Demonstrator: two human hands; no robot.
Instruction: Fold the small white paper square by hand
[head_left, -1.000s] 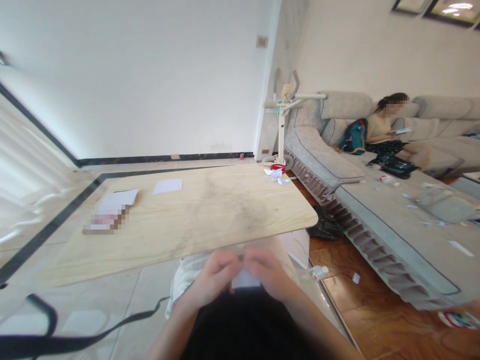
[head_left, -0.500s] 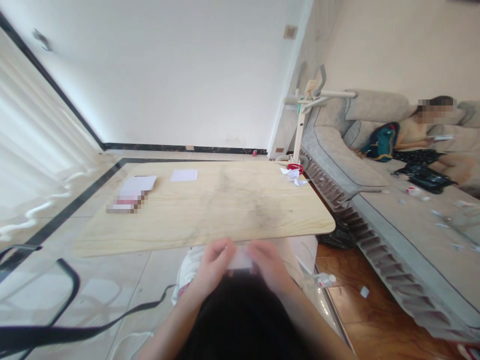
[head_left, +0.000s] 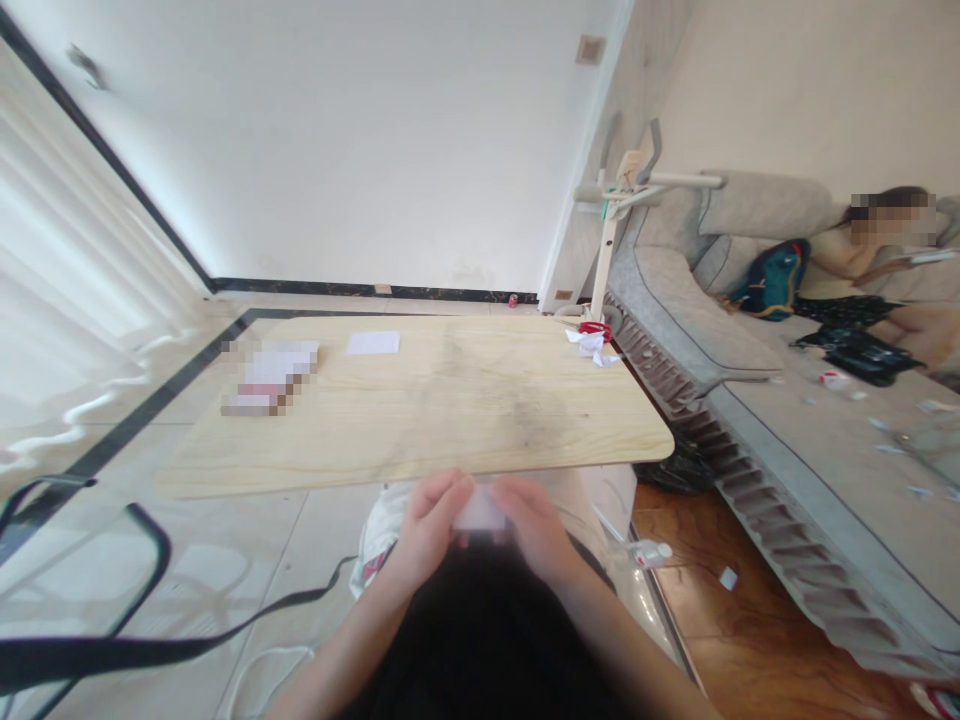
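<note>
Between my two hands, low over my lap and just below the near edge of the wooden table (head_left: pixel 420 400), is a small piece of white paper (head_left: pixel 480 510). My left hand (head_left: pixel 435 520) pinches its left side, thumb on top. On the right side, my right hand (head_left: pixel 532 520) grips it the same way. The fingers beneath the paper are mostly hidden, and blur hides whether it is folded. Farther off on the table lies a flat white sheet (head_left: pixel 373 343).
A partly blurred stack of paper (head_left: pixel 277 370) sits at the table's left. White paper scraps (head_left: pixel 591 346) and red-handled scissors (head_left: pixel 595 328) lie at its far right corner. A grey sofa (head_left: pixel 787 420) with a seated person (head_left: pixel 862 260) is on the right. A bottle (head_left: pixel 651 553) lies on the floor.
The view has shifted slightly, so the table and sofa appear a little higher and the sofa farther right. Both hands keep hold of the paper, the right hand slightly closer in.
</note>
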